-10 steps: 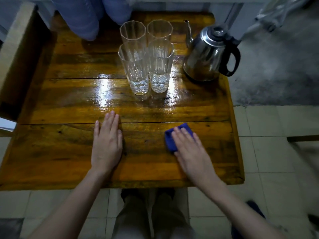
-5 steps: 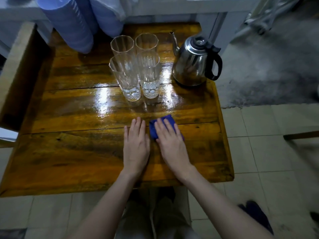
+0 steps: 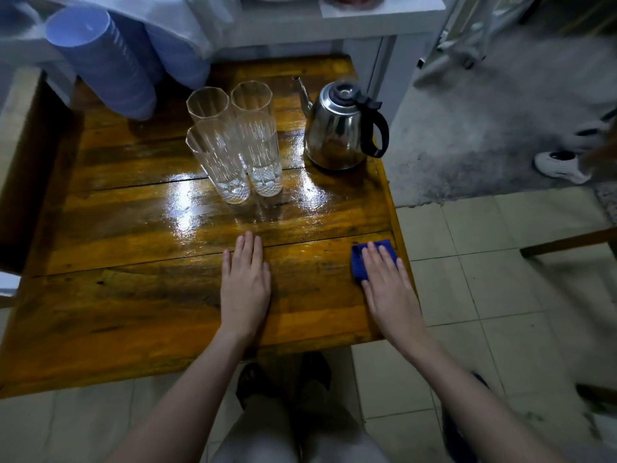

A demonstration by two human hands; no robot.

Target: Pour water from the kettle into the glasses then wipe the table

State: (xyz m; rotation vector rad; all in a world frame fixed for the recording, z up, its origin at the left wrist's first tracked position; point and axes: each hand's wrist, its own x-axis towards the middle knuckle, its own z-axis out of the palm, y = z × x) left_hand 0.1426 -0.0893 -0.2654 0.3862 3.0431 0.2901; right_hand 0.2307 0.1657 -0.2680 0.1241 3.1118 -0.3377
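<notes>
Nearest me, both hands lie flat on the glossy brown wooden desk (image 3: 100,315). Left hand (image 3: 245,289) is spread open, palm down, holding nothing, w/ fingertips near the plank seam. Right hand (image 3: 389,284) is also flat, fingers stretched over a small folded blue cloth (image 3: 360,262), pressing it down rather than gripping it, right by the desk's right edge.

Further on, the middle planks shine wet, esp. the patch in front of the four tall clear faceted glasses (image 3: 233,142), which stand bunched in a square, touching or nearly so. Can't tell the water level in them; too much glare. Just beside them to the right sits the shiny steel kettle w/ black handle (image 3: 337,128), upright, spout toward the far side.

So I'd judge pouring is prob. done, kettle set down, and wiping is underway. Near strip looks duller, the middle band looks wet, so approx. half the wiping is left, incl. around the glasses.
</notes>
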